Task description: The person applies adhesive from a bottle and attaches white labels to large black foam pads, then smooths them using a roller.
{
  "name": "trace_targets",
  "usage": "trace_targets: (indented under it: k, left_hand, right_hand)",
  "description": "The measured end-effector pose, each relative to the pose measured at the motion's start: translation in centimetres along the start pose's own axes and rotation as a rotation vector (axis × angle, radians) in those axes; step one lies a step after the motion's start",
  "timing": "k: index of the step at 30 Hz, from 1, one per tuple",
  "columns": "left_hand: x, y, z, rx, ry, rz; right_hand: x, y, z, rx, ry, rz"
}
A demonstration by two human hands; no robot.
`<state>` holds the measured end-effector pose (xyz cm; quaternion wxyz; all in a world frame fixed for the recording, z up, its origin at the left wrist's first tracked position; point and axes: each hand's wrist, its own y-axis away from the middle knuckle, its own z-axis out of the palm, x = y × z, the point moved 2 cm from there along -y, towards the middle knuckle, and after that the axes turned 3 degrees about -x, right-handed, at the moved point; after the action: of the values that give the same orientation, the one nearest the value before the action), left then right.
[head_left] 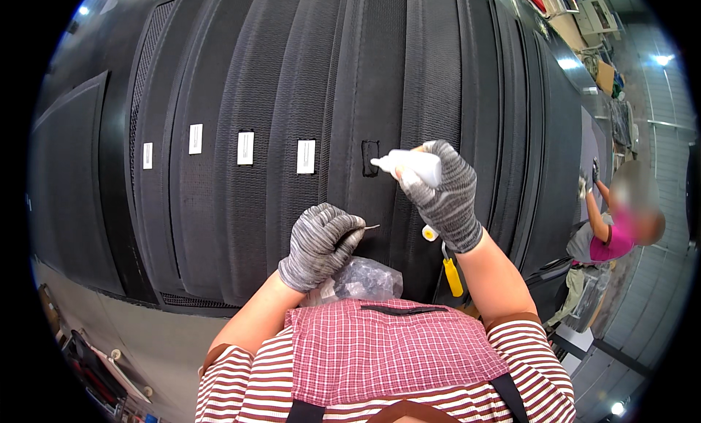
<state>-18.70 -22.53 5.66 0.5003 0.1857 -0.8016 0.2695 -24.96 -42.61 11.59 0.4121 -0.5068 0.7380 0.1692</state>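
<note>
My right hand (445, 197), in a grey striped knit glove, is closed around a white squeeze bottle (416, 166). The bottle lies tilted in my grip, its nozzle pointing left. The nozzle tip is at the right side of a dark rectangular outline (371, 159) on a black textured mat (365, 80). In the same kind of glove, my left hand (321, 244) is closed, pinching a thin, short, stick-like piece (372, 227) that I cannot name. White labels (306, 156) sit on the mats to the left, in a rough row.
Several black mats overlap across the table. Near my body lie a clear plastic bag (369, 277) and a small roller with a yellow handle (453, 277). At the far right another person (613, 218) reaches over a grey sheet. Carts (109, 364) stand at lower left.
</note>
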Motion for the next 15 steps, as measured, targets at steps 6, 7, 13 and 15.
trace_targets:
  k: [6, 7, 13, 15]
  left_hand:
    - [0.0, 0.1, 0.0, -0.001, -0.001, -0.029]
    - [0.0, 0.1, 0.0, 0.003, 0.001, -0.027]
    - [-0.2, 0.2, 0.1, 0.008, -0.003, -0.001]
    - [0.0, 0.1, 0.1, 0.005, 0.0, -0.004]
  right_hand:
    - [0.3, -0.5, 0.0, 0.004, 0.069, -0.022]
    - [0.2, -0.6, 0.1, 0.006, 0.047, 0.007]
    - [0.4, 0.3, 0.1, -0.009, -0.001, -0.011]
    - [0.4, 0.3, 0.1, -0.02, 0.014, -0.017]
